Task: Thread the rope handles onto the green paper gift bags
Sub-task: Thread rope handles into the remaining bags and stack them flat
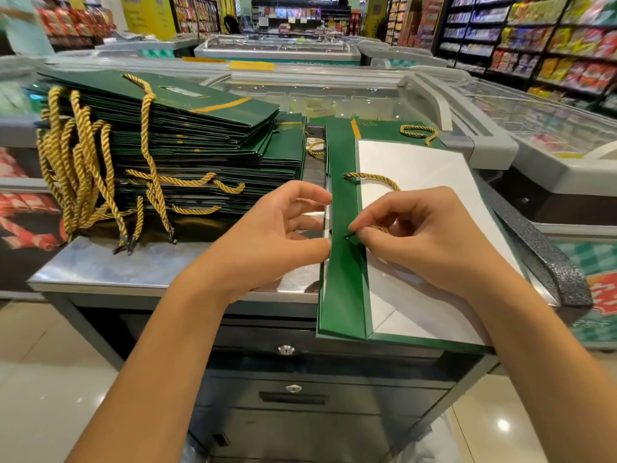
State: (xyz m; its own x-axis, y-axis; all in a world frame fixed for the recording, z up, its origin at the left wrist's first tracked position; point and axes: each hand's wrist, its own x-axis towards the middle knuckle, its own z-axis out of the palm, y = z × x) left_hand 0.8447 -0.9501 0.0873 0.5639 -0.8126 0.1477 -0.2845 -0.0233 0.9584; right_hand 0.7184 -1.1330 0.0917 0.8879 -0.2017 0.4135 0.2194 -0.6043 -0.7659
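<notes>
A flat green paper gift bag (344,289) with its white inside showing lies on the metal counter (110,269), its top band facing me. A gold rope handle (372,178) loops out of the band's far hole. My right hand (417,235) pinches the rope's dark tip at the band's near hole. My left hand (277,238) holds the band's left edge, thumb on top and fingers curled behind it. To the left stands a tall stack of green bags (187,142) with gold rope handles hanging off its left and front.
A loose gold rope (420,132) lies on a green bag behind the open one. Glass-topped chest freezers (551,128) stand behind and to the right. A dark textured strap (541,248) lies along the bag's right side. Locked drawers (293,389) sit under the counter.
</notes>
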